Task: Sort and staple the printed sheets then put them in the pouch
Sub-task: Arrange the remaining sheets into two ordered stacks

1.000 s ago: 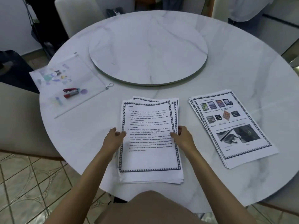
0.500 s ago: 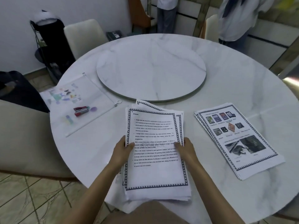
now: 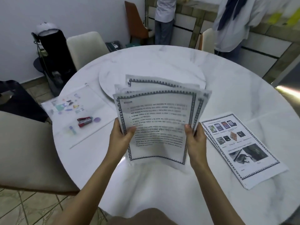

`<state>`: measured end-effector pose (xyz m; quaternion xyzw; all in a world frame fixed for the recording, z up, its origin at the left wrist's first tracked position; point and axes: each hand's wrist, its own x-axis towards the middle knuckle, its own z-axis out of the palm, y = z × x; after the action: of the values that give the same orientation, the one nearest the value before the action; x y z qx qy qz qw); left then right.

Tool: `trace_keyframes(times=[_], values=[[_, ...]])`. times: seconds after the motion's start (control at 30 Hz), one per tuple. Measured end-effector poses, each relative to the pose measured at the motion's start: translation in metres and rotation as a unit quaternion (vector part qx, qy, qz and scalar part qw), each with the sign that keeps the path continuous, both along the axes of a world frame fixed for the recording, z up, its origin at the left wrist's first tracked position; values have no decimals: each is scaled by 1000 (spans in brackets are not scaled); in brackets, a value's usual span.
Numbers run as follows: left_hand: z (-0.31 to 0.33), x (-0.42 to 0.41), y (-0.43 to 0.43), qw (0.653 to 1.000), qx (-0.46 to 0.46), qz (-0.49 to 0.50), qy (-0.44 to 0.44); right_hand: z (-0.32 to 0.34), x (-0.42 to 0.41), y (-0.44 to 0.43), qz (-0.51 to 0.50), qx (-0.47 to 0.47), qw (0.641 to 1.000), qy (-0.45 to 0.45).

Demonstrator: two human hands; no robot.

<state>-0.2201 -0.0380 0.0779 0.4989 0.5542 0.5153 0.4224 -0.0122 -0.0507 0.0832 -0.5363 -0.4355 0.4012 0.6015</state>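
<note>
Two piles exist so far: a loose stack of text pages [image 3: 157, 122] held up off the table [image 3: 243, 88], fanned and uneven, and a flat pile of picture pages [image 3: 243, 150] lying right of it. Left hand [image 3: 121, 137] and right hand [image 3: 195, 142] each pinch a side edge of the stack. Sorting looks partial; nothing stapled, as far as visible. Red stapler [image 3: 84, 121] lies on or in the clear plastic zip pouch [image 3: 78, 114], far left. Paper thin, limp, bordered print; tabletop glossy marble-look.
</note>
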Motion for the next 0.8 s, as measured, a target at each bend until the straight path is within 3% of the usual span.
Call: trace_keyframes(times=[0.23,0.53,0.8], values=[[-41,-1,-17,998,-67,-19,5,-25,-5,-13,18,-33,999,9],[-30,3,-15,999,-13,8,-34,-13,-6,-9,2,16,999,34],[-40,6,-18,999,-45,-6,-15,-28,-6,-12,7,-5,999,31]])
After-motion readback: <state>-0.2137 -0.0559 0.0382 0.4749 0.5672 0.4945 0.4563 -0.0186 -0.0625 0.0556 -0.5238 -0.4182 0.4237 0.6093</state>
